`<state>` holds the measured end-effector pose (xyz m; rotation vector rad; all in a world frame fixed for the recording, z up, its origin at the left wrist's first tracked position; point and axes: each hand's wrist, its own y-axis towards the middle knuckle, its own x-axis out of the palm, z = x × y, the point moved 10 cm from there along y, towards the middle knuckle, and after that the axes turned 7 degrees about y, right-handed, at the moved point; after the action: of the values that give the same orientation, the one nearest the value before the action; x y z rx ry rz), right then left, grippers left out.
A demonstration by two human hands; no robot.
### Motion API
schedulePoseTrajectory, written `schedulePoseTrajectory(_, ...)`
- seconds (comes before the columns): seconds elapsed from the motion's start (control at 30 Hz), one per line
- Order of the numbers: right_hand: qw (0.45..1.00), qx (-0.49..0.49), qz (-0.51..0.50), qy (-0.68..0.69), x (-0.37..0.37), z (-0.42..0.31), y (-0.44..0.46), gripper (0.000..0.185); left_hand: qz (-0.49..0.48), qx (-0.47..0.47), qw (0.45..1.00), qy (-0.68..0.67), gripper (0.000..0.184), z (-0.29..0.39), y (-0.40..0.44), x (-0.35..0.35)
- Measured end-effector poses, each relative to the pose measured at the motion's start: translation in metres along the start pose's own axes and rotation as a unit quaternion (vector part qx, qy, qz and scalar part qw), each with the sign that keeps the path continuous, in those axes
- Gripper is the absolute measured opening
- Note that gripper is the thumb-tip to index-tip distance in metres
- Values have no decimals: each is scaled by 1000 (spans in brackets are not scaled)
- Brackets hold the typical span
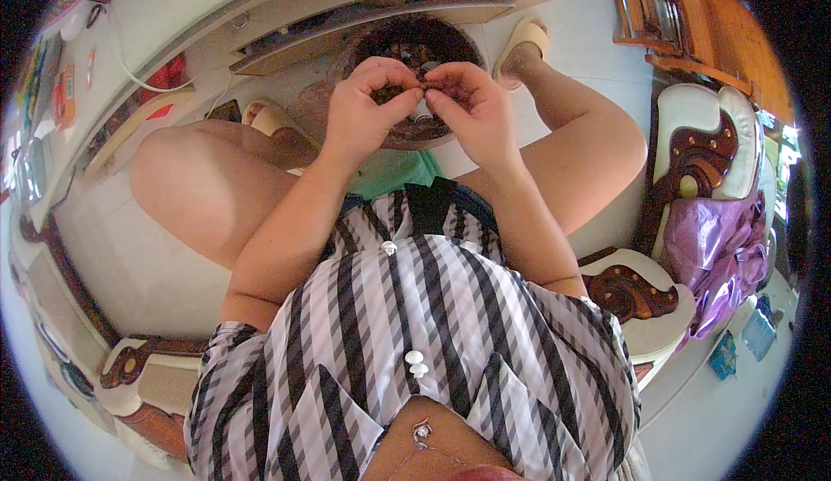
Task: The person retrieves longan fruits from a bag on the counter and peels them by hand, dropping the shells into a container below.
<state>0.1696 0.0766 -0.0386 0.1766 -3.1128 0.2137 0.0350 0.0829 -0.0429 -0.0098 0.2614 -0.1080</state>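
Observation:
My left hand (370, 104) and my right hand (472, 107) meet fingertip to fingertip in front of me. Thumbs and forefingers of both are pinched together around something small and dark that I cannot make out. Directly beneath them stands a round brown basin (467, 44) on the floor between my feet. Dark brown pieces fill its inside, too unclear to name, and something pale shows among them below my fingers. A green cloth or bag (394, 174) lies between the basin and my lap.
Beyond the basin is a cream cabinet with an open shelf (294, 35). At the right stand a wooden chair (727, 35) and a cream seat with carved dark armrests (636, 297), a shiny purple cloth (714, 247) draped over it. A white cable (130, 70) hangs at the left.

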Motion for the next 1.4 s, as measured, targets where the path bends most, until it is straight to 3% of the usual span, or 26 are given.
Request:
schedulePoseTrajectory(0.23, 981, -75, -28, -175, 10, -25, -2, 14, -4, 96, 988, 117, 11, 17, 0, 2)
schedulePoseTrajectory(0.3, 987, -52, -33, -150, 9, -19, -2, 14, -3, 115, 985, 125, 11, 21, -1, 3)
schedulePoseTrajectory(0.5, 991, 102, -59, 58, 8, 0, -1, 14, -101, -90, 982, -135, 11, -21, -7, 21)
schedulePoseTrajectory(0.63, 985, 121, -55, 107, 7, 3, -1, 15, -102, -102, 970, -193, 13, -20, -7, 23)
schedulePoseTrajectory(0.7, 992, 93, -60, 61, 6, -2, 1, 15, -91, -87, 973, -192, 13, -15, -7, 21)
schedulePoseTrajectory(0.93, 997, 43, -62, -12, 8, -8, -2, 14, -92, -55, 989, -97, 11, -16, -7, 19)
schedulePoseTrajectory(1.13, 985, 132, -60, 95, 8, 4, -3, 17, -107, -109, 971, -185, 11, -24, -11, 25)
schedulePoseTrajectory(1.4, 978, 153, -65, 124, 7, 6, -2, 16, -96, -122, 963, -222, 11, -24, -11, 26)
